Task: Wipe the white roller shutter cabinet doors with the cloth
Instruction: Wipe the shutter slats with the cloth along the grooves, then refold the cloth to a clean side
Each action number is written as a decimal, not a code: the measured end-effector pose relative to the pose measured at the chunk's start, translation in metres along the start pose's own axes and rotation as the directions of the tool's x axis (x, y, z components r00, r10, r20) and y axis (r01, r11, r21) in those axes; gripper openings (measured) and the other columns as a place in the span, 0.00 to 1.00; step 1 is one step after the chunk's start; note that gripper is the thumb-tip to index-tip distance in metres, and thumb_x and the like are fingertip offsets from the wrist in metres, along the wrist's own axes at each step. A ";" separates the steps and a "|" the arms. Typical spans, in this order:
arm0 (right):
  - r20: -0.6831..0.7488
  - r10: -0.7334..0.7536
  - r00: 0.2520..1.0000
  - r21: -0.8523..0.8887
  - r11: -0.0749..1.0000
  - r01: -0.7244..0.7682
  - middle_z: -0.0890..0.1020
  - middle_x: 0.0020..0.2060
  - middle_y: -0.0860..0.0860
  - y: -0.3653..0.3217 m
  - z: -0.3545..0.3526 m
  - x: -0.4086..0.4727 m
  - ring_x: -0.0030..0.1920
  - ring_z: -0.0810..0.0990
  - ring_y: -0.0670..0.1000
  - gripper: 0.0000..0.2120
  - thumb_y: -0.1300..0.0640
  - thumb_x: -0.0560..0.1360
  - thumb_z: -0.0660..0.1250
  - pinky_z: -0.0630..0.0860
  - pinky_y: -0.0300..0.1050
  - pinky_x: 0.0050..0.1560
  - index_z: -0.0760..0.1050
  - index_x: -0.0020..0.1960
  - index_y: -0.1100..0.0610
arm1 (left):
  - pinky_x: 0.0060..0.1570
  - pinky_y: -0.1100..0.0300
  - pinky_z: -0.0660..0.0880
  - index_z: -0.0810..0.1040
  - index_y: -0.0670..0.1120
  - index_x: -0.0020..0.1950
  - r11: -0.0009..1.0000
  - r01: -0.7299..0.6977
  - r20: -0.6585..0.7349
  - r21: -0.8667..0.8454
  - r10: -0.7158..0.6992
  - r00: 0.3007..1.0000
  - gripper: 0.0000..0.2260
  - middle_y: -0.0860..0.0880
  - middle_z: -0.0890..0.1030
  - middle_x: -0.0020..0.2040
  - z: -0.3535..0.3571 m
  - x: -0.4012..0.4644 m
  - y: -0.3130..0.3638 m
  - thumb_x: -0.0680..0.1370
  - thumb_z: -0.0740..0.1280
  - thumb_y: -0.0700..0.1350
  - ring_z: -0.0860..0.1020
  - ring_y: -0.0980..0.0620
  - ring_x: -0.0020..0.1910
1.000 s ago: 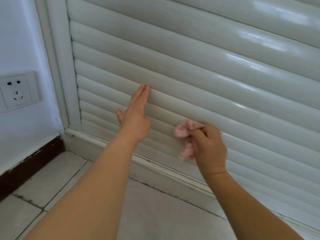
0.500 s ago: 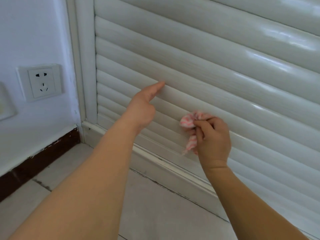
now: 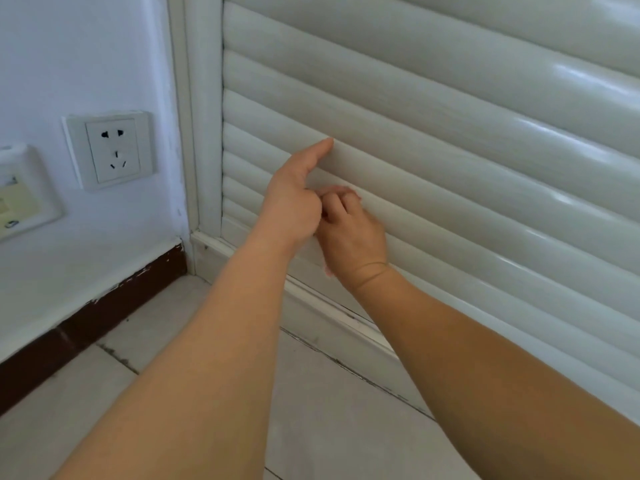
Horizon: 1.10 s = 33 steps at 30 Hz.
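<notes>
The white roller shutter door (image 3: pixel 450 140) fills the right and upper part of the head view, its slats running across. My left hand (image 3: pixel 294 199) reaches to it with straight fingers, the tips touching a slat near the door's left edge. Just right of it and partly behind it, my right hand (image 3: pixel 353 233) is curled around the pink and white cloth (image 3: pixel 327 270) and holds it against the lower slats. The cloth is almost wholly hidden by the two hands; only a small scrap shows below the right palm.
The door's white frame post (image 3: pixel 204 133) stands left of the slats, with a sill (image 3: pixel 332 313) along the bottom. Two wall sockets (image 3: pixel 110 150) sit on the white wall at left, above a dark skirting (image 3: pixel 104 306). Pale floor tiles (image 3: pixel 329 410) lie below.
My right hand has slid left along the slats with the cloth, ending up against my left hand, which now covers most of the cloth. The view has swung left.
</notes>
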State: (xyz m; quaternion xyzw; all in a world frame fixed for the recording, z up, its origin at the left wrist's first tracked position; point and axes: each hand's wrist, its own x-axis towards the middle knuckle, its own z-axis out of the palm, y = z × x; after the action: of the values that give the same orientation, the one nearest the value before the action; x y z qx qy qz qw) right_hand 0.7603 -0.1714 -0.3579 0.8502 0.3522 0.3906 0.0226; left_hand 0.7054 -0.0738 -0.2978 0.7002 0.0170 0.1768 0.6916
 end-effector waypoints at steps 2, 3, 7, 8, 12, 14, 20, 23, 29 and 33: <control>-0.058 -0.069 0.996 -0.122 0.991 0.061 0.68 0.44 0.54 0.003 0.006 -0.008 0.42 0.66 0.56 0.08 0.63 0.62 0.65 0.67 0.42 0.25 0.81 0.39 0.57 | 0.53 0.79 0.68 0.68 0.48 0.70 0.999 -0.008 0.001 0.032 0.008 1.000 0.35 0.55 0.67 0.67 0.000 0.000 -0.003 0.69 0.50 0.21 0.71 0.78 0.44; -0.075 -0.106 0.992 -0.124 0.988 0.096 0.68 0.43 0.54 0.004 0.008 -0.013 0.42 0.68 0.56 0.09 0.64 0.65 0.63 0.67 0.44 0.27 0.81 0.39 0.57 | 0.51 0.84 0.63 0.68 0.49 0.70 0.998 -0.014 0.004 0.067 0.014 1.000 0.35 0.55 0.67 0.69 -0.001 0.000 -0.006 0.70 0.50 0.22 0.68 0.75 0.52; 0.061 -0.187 0.980 -0.127 0.973 0.194 0.78 0.34 0.52 0.016 0.005 -0.052 0.36 0.77 0.56 0.08 0.60 0.59 0.78 0.69 0.45 0.30 0.81 0.36 0.54 | 0.51 0.88 0.52 0.66 0.48 0.71 0.986 -0.068 0.040 0.154 0.063 0.997 0.34 0.55 0.66 0.70 -0.002 0.003 -0.014 0.71 0.51 0.23 0.58 0.73 0.58; 0.136 -0.165 0.977 -0.089 0.980 0.178 0.78 0.34 0.52 0.019 0.005 -0.067 0.37 0.77 0.56 0.10 0.61 0.57 0.78 0.70 0.44 0.30 0.81 0.35 0.54 | 0.52 0.88 0.51 0.66 0.48 0.72 0.985 -0.070 0.047 0.158 0.063 0.997 0.33 0.56 0.66 0.69 -0.002 0.002 -0.015 0.71 0.51 0.23 0.58 0.74 0.57; 0.370 0.069 0.927 0.030 0.996 -0.086 0.80 0.41 0.49 0.030 -0.019 -0.112 0.43 0.80 0.52 0.09 0.60 0.61 0.77 0.76 0.41 0.33 0.82 0.39 0.52 | 0.52 0.86 0.54 0.68 0.47 0.70 0.982 -0.041 0.035 0.184 0.035 0.999 0.34 0.57 0.67 0.64 0.001 -0.006 -0.018 0.70 0.51 0.22 0.61 0.68 0.63; 0.414 0.294 0.862 0.281 0.859 -0.428 0.79 0.45 0.44 0.034 -0.048 -0.117 0.46 0.79 0.40 0.05 0.58 0.73 0.70 0.76 0.34 0.45 0.81 0.47 0.50 | 0.52 0.82 0.61 0.72 0.44 0.67 0.984 -0.042 0.060 0.173 0.032 0.998 0.33 0.48 0.74 0.64 0.007 -0.011 -0.015 0.67 0.50 0.21 0.70 0.60 0.62; 0.591 0.648 0.481 0.711 -0.134 -0.691 0.83 0.40 0.50 0.061 -0.141 -0.110 0.33 0.79 0.45 0.09 0.62 0.74 0.68 0.71 0.36 0.27 0.80 0.53 0.54 | 0.37 0.77 0.69 0.73 0.32 0.61 1.000 -0.008 0.346 0.000 0.008 0.938 0.26 0.42 0.76 0.51 0.050 -0.040 0.028 0.70 0.49 0.19 0.77 0.69 0.34; 0.697 0.525 0.489 0.717 -0.521 -0.462 0.84 0.42 0.57 0.076 -0.186 -0.114 0.38 0.82 0.55 0.14 0.60 0.65 0.73 0.78 0.45 0.32 0.82 0.50 0.60 | 0.39 0.73 0.69 0.72 0.40 0.63 0.998 0.062 0.491 -0.009 -0.049 0.870 0.26 0.45 0.76 0.54 0.074 -0.051 0.047 0.72 0.51 0.21 0.76 0.59 0.46; 0.429 0.382 0.819 0.672 -0.740 -0.006 0.54 0.74 0.66 0.114 -0.197 -0.166 0.75 0.52 0.58 0.24 0.65 0.81 0.33 0.39 0.47 0.73 0.48 0.74 0.71 | 0.54 0.54 0.68 0.77 0.48 0.57 0.949 0.311 0.679 -0.060 -0.189 0.710 0.11 0.51 0.81 0.46 0.100 -0.073 0.071 0.75 0.66 0.42 0.78 0.55 0.46; 0.608 0.387 0.693 0.684 -0.698 -0.210 0.72 0.62 0.70 0.102 -0.224 -0.153 0.64 0.73 0.61 0.18 0.66 0.78 0.60 0.68 0.46 0.65 0.68 0.65 0.75 | 0.55 0.51 0.73 0.78 0.47 0.48 0.916 0.399 0.714 -0.051 -0.246 0.656 0.10 0.47 0.81 0.42 0.111 -0.085 0.074 0.71 0.69 0.51 0.79 0.52 0.42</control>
State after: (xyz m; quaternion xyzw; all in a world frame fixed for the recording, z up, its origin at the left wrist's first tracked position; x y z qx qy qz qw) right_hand 0.5984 -0.3953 -0.2699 0.4622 0.1332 -0.0904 -0.8721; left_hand 0.6391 -0.2064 -0.2428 0.6256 -0.1371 -0.2239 0.7346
